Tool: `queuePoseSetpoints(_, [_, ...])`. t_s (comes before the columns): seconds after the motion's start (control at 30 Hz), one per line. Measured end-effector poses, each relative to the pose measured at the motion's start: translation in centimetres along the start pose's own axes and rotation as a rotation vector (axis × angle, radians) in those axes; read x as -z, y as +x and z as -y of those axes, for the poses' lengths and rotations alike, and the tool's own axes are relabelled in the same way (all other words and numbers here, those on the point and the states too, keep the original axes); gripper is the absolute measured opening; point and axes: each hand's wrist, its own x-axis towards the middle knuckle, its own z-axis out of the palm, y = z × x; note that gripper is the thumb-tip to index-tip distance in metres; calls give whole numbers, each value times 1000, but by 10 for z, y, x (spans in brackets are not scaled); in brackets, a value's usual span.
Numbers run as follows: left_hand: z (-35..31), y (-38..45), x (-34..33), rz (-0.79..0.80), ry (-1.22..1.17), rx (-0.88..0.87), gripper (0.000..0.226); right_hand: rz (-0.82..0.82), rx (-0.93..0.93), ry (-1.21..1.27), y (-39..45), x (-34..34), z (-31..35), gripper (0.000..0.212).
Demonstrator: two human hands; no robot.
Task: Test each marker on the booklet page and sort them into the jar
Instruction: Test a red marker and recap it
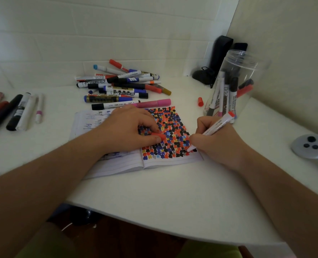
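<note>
Midway: testing a red marker (213,127) on the booklet (169,131).
My right hand (216,142) grips it, tip on the page; my left hand (130,127) pinches its cap (157,136). Some markers stand in the jar (232,86); the pile (120,86) waits.

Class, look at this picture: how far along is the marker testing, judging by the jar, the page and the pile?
Done: several markers stand in the jar, and the booklet page is crowded with test blots. In hand: the right hand presses a red marker to the page; the left hand pinches its red cap. Left: the pile of markers behind the booklet. The row at far left looks set aside.
</note>
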Motion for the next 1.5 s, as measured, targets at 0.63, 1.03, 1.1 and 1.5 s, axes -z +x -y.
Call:
queuePoseSetpoints(0.63, [-4,-2,2,-1,13,-7,53,72,-6,37,0,1,-1,35])
queuePoseSetpoints(1.03, [-3,-5,9,-96,-384,245,20,269,22,573,36,25,38,17])
queuePoseSetpoints(1.1, [-3,-5,9,-110,-380,279,20,201,-26,591,40,16,38,23])
queuePoseSetpoints(1.5, [-8,-8,11,-110,-319,317,27,3,-186,748,35,-15,18,26])
